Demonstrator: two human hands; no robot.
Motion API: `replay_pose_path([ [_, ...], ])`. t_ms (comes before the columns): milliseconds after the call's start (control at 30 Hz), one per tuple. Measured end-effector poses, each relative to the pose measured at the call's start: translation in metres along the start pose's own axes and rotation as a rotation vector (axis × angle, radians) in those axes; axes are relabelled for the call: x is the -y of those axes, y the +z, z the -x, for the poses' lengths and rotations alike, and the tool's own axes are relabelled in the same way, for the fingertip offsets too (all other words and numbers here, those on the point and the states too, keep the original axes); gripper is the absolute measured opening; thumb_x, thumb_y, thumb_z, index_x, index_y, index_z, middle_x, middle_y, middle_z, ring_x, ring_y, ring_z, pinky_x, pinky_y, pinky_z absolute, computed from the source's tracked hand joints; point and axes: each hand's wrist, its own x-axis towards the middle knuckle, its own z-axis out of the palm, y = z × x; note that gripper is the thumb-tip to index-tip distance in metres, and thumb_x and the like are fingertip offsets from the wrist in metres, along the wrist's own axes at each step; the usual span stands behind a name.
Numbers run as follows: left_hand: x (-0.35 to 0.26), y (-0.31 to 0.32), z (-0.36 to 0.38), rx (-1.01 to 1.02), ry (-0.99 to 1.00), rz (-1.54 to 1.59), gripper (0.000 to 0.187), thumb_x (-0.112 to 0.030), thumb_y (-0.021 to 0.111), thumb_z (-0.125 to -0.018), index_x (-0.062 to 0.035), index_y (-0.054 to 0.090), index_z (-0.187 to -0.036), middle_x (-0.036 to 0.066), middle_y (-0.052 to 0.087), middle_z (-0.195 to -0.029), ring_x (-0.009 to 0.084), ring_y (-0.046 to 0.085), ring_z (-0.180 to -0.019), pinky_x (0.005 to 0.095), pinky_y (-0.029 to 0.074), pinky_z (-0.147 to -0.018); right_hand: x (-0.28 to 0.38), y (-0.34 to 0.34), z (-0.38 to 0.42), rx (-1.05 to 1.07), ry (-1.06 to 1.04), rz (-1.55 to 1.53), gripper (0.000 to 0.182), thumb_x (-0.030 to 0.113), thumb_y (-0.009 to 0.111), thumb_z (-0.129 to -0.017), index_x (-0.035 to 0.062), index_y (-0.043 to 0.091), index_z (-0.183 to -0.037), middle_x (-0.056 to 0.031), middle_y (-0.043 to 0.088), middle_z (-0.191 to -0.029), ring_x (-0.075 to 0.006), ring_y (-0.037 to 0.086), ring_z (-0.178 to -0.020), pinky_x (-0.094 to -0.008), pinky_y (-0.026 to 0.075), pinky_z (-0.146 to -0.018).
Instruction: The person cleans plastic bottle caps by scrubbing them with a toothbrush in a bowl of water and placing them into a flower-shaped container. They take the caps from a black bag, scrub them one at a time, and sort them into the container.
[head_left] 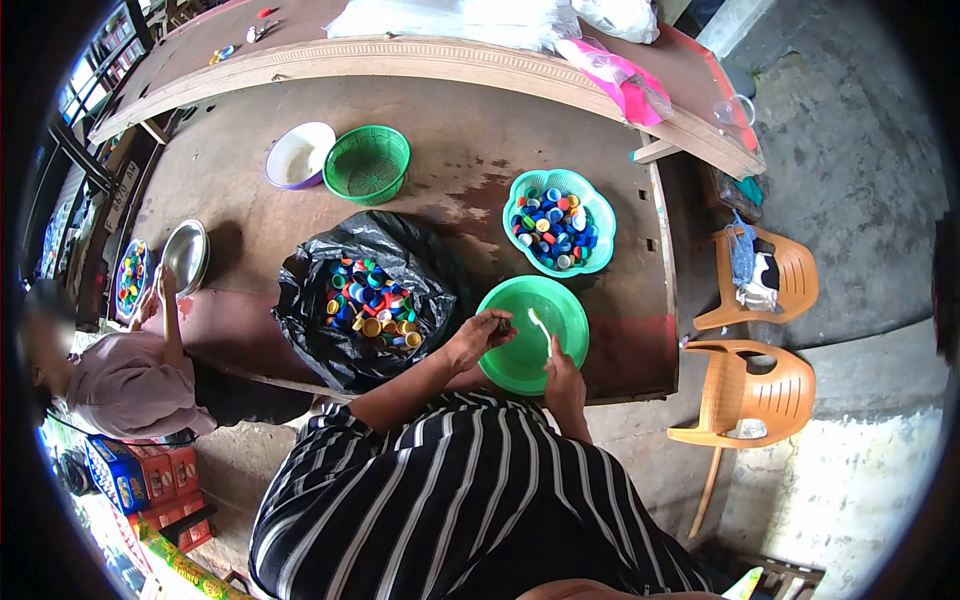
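My left hand (474, 342) is closed in a pinch at the left rim of a green basin (575, 312). Between its fingertips is a small dark bottle cap (503, 326). My right hand (565, 382), at the basin's front edge, grips a white and green toothbrush (541, 325) by the handle, bristle end up over the basin. A black plastic bag (300, 335) full of coloured bottle caps (368, 300) stands left of my left hand. Behind the basin sits a light green scalloped basket (600, 215) of mostly blue caps.
Farther back are a green mesh basket (368, 150) and a white bowl (292, 160). At the left, a person (135, 375) reaches beside a metal bowl (186, 255) and another container of caps (132, 280). Orange chairs (765, 385) stand right of the table.
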Motion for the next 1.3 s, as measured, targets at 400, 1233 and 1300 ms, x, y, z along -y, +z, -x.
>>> replay_pose_path([
  [400,0.009,-0.001,-0.014,-0.053,0.04,-0.029,0.037,-0.033,0.049,-0.096,-0.0053,0.045,-0.12,0.01,0.055,-0.116,0.0181,0.053,-0.106,0.0313,0.041,-0.093,-0.001,0.009,-0.019,0.227,0.117,0.23,0.051,0.012,0.044,-0.09,0.0147,0.036,-0.14,-0.0189,0.055,-0.107,-0.0361,0.059,-0.091,-0.0446,0.046,-0.077],
  [1233,0.015,-0.007,-0.02,-0.078,-0.089,-0.177,0.049,-0.045,0.034,-0.098,-0.0095,0.032,-0.132,0.011,0.056,-0.122,0.0234,0.052,-0.11,0.0416,0.038,-0.094,0.008,0.01,-0.02,0.183,-0.08,0.002,0.053,0.012,0.045,-0.09,0.0118,0.033,-0.141,-0.0228,0.055,-0.116,-0.0337,0.059,-0.1,-0.0415,0.047,-0.081],
  [1300,0.017,-0.007,-0.017,-0.077,-0.1,-0.191,0.049,-0.046,0.034,-0.098,-0.0114,0.032,-0.132,0.011,0.057,-0.121,0.0233,0.052,-0.108,0.0412,0.039,-0.093,0.007,0.013,-0.027,0.158,0.103,0.305,0.056,0.011,0.045,-0.088,0.0135,0.032,-0.142,-0.0198,0.054,-0.114,-0.0368,0.06,-0.094,-0.0456,0.048,-0.077],
])
